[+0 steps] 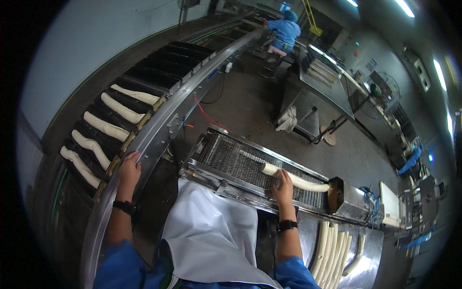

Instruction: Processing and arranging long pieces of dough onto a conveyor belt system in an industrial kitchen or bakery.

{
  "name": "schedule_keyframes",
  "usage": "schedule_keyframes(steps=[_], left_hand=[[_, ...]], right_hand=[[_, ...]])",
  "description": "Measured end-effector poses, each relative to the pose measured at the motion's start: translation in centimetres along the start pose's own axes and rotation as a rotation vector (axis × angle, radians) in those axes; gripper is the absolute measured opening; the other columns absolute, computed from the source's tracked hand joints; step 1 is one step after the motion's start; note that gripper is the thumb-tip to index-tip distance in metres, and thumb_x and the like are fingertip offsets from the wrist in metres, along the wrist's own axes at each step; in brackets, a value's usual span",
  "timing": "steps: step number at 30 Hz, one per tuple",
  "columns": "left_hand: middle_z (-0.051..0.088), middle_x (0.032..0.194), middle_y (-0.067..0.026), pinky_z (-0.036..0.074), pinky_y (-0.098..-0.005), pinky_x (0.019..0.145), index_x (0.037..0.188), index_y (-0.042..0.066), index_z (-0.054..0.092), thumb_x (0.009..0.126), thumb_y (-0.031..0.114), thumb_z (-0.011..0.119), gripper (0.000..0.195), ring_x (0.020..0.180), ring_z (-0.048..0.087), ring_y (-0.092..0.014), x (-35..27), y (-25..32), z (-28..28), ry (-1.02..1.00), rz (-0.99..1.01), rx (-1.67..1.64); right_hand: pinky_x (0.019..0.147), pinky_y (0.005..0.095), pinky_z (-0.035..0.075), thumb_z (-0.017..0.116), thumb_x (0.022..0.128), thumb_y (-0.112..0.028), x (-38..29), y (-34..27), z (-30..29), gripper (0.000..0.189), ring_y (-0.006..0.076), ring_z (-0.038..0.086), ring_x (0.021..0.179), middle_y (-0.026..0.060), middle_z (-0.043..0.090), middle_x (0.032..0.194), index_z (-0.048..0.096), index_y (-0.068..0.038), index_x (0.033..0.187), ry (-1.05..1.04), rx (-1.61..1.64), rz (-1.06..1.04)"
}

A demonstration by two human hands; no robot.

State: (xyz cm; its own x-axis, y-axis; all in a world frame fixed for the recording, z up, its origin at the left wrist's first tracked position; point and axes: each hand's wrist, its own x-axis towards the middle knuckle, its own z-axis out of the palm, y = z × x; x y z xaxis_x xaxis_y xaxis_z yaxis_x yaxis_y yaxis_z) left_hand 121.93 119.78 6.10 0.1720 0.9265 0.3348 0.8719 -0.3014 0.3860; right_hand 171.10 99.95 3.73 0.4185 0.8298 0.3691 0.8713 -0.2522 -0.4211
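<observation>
My left hand [130, 168] rests on the metal side rail [148, 133] of a long conveyor, with nothing seen in it. Beside that rail, several pale dough-like lengths [117, 108] lie in black trays. My right hand [283, 188] touches the near side of a thick pale roll [306, 183], its fingertips on the roll; whether they grip it, I cannot tell. This roll lies along a wire-mesh conveyor belt [231, 155], and its far right end reaches the opening of a metal housing [348, 198].
Several pale lengths [330, 249] lie on a steel table at lower right. A co-worker in blue [285, 32] stands by the long conveyor's far end. A metal table [325, 86] with sticks stands behind the mesh conveyor. A red hose [207, 115] hangs near the rail.
</observation>
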Motion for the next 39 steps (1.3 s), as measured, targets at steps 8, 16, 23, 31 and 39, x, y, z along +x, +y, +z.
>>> schedule_keyframes(steps=[8, 16, 23, 31, 39], left_hand=[[0.057, 0.114, -0.0102, 0.044, -0.0368, 0.087, 0.108, 0.003, 0.059, 0.075, 0.005, 0.060, 0.033, 0.103, 0.054, -0.029, 0.9, 0.9, 0.6, 0.050, 0.064, 0.013], [0.056, 0.115, -0.0130, 0.042, -0.0365, 0.090, 0.108, 0.000, 0.059, 0.076, 0.006, 0.060, 0.033, 0.106, 0.053, -0.031, 1.5, 0.5, 1.2, -0.030, 0.019, 0.075], [0.055, 0.119, -0.0130, 0.042, -0.0323, 0.091, 0.118, 0.001, 0.054, 0.084, 0.005, 0.057, 0.034, 0.108, 0.053, -0.025, 1.7, 7.7, 5.1, -0.277, 0.205, -0.303], [0.051, 0.123, -0.0139, 0.042, -0.0282, 0.090, 0.127, 0.000, 0.044, 0.082, -0.002, 0.055, 0.046, 0.109, 0.051, -0.021, -5.3, 26.0, 10.4, -1.148, 0.393, -0.956], [0.049, 0.126, -0.0126, 0.041, -0.0301, 0.093, 0.130, 0.001, 0.040, 0.085, 0.007, 0.056, 0.048, 0.109, 0.051, -0.019, -16.2, 38.2, 10.6, -1.866, 0.410, -1.035]], right_hand=[[0.080, 0.0421, 0.043, 0.055, 0.078, -0.016, 4.7, -3.8, 3.8, 0.011, 0.0302, 0.053, 0.092, 0.0104, 0.056, 0.093, 0.059, -0.009, 0.086, -0.069, -0.451, -0.111], [0.074, 0.0347, 0.046, 0.073, 0.061, -0.007, -8.6, -2.7, -5.8, 0.035, 0.0241, 0.057, 0.084, 0.0078, 0.057, 0.088, 0.059, -0.008, 0.093, 0.257, 0.054, 0.149], [0.066, 0.0347, 0.048, 0.069, 0.065, -0.024, -24.9, 3.5, -17.7, 0.036, 0.0239, 0.062, 0.074, 0.0146, 0.063, 0.086, 0.058, -0.003, 0.093, 0.066, 0.123, 0.888], [0.066, 0.0361, 0.048, 0.064, 0.064, -0.029, -34.4, 1.7, -24.5, 0.029, 0.0284, 0.062, 0.070, 0.0149, 0.064, 0.074, 0.064, -0.004, 0.079, -0.302, -0.305, 1.213], [0.093, 0.0289, 0.039, 0.064, 0.076, -0.012, -37.8, 10.7, -26.1, 0.059, 0.0198, 0.049, 0.113, 0.0123, 0.051, 0.125, 0.042, -0.002, 0.130, 0.255, 0.396, 1.029]])
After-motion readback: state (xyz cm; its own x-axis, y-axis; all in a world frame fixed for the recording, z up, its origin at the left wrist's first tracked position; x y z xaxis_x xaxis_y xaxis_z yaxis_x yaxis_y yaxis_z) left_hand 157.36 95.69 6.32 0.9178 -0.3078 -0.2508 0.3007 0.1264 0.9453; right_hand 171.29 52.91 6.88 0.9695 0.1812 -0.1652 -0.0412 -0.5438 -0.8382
